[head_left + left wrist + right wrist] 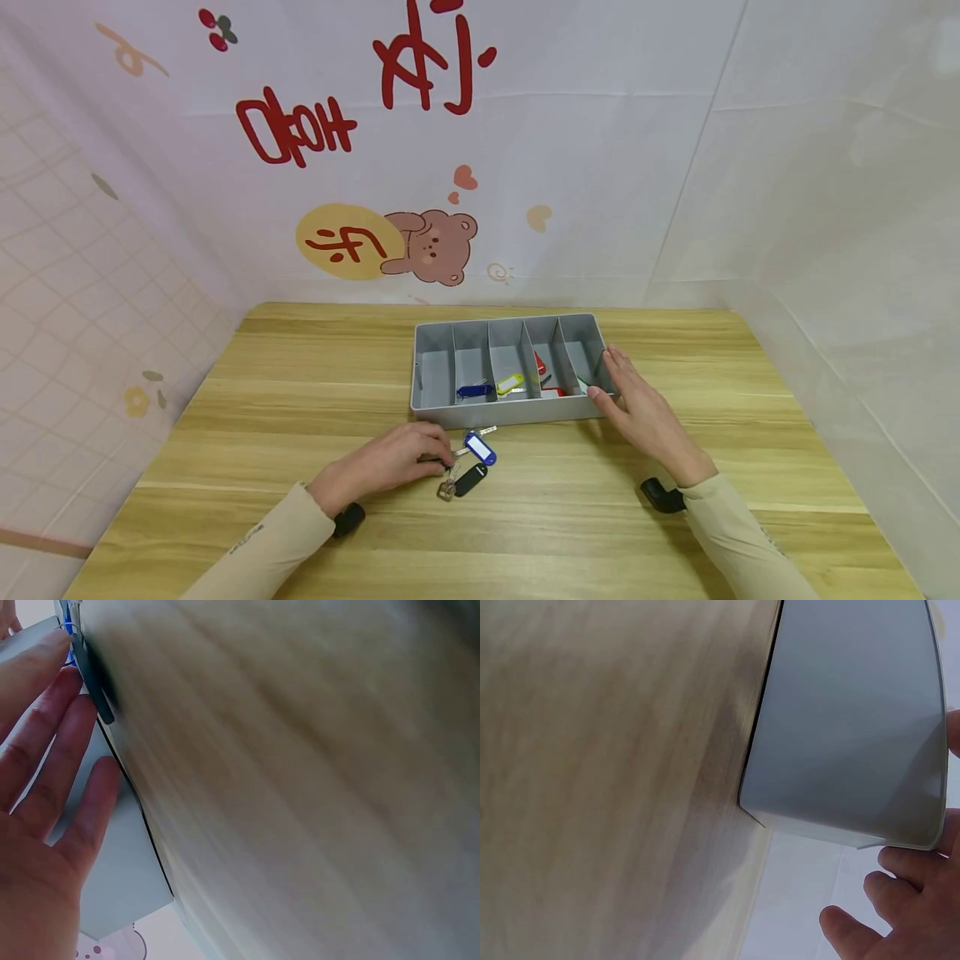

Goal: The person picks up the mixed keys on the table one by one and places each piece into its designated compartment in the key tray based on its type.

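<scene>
Bending the left hand [401,457] over a dark tag [92,681] — pinched or merely touched, cannot tell — at the surface [570,517], just before the tray [517,411], long axis roughly along its front. Holding the tray's near right corner, thumb over, with the right hand [648,417], farther off.

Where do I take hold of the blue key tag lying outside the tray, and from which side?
Pinch the blue key tag across its long edges, near the rounded end farther from the left hand, probably from above and the right. That end looks free; keys lie by the other end, and the gray tray stands just beyond.
</scene>
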{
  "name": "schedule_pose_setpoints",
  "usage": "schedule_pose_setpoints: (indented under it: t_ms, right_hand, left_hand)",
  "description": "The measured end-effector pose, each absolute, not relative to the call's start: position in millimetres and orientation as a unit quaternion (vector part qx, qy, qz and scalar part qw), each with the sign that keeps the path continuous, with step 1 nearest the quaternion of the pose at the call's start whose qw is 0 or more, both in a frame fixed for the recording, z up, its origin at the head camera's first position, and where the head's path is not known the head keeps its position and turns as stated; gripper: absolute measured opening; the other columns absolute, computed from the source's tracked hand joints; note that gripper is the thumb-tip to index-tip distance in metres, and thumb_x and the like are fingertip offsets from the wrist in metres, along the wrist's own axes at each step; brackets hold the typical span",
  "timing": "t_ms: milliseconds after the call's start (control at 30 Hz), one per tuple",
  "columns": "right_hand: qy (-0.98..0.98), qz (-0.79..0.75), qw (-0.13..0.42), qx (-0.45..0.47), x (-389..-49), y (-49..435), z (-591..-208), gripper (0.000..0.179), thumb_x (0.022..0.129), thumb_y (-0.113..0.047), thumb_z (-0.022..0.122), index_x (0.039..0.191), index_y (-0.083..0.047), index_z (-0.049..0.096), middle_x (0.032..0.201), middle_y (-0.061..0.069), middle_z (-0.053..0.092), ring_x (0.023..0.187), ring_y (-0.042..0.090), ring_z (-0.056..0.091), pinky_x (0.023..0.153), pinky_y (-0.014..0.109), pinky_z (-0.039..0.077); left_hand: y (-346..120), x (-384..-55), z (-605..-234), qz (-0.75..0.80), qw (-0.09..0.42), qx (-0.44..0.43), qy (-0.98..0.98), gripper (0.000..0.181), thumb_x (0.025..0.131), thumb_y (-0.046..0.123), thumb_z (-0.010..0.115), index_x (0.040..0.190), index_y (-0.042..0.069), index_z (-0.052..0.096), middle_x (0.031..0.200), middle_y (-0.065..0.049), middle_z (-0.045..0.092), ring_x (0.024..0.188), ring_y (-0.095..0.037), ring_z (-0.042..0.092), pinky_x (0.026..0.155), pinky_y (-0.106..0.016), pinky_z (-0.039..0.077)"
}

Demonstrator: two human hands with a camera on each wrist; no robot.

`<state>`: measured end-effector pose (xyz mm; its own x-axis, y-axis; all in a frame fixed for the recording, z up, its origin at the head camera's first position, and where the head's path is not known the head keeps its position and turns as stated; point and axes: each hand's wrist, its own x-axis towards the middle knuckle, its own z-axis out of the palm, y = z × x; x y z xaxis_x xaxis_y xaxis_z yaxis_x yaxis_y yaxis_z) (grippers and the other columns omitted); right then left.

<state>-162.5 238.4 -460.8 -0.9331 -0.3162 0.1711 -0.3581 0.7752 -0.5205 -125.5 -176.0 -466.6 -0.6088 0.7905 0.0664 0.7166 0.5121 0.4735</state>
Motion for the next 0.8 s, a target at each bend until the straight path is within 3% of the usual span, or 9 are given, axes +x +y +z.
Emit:
schedule_pose_setpoints:
  t_ms: [200, 800]
  right_hand:
    - [-0.942, 0.283, 0.034, 0.179, -162.2, 238.5, -460.5, 0.079, 0.107, -0.048, 0.053, 0.162, 0.002, 0.026, 0.170, 0.018, 0.020, 0.157, 0.037, 0.016, 0.120, 0.063, 0.024]
    - [-0.942, 0.283, 0.034, 0.180, -162.9, 238.0, -460.6, 0.079, 0.107, -0.047, 0.054, 0.161, 0.003, 0.026, 0.170, 0.019, 0.020, 0.156, 0.041, 0.018, 0.119, 0.064, 0.024]
  left_hand:
    - [-177.1, -125.3, -466.5, 0.231, 0.062, 0.436, 0.868, 0.006, 0.097, 0.016, 0.074, 0.099, 0.016, 0.080, 0.102, 0.009, 0.071, 0.096, -0.002, 0.064, 0.087, -0.026, 0.055]
    - [-178.8, -116.7, -457.5, 0.268, 0.043, 0.408, 0.871, 0.007, 0.098, 0.017, 0.074, 0.102, 0.018, 0.079, 0.105, 0.012, 0.071, 0.098, -0.004, 0.065, 0.088, -0.029, 0.055]
